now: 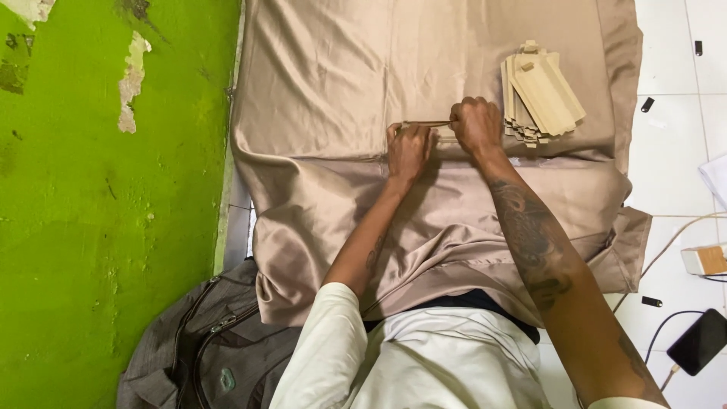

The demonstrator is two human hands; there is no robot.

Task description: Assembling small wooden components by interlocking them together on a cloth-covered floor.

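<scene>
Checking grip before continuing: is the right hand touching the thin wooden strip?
Touching. The head view shows the right hand closed over the wooden strip end.

Hands (443,136) on thin wooden strip (425,123)

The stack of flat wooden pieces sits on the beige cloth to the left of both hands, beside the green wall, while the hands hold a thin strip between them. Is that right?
Not quite. The head view shows the stack of wooden pieces on the beige cloth to the right of both hands, away from the green wall. The left hand and right hand do hold a thin strip between them.
</scene>
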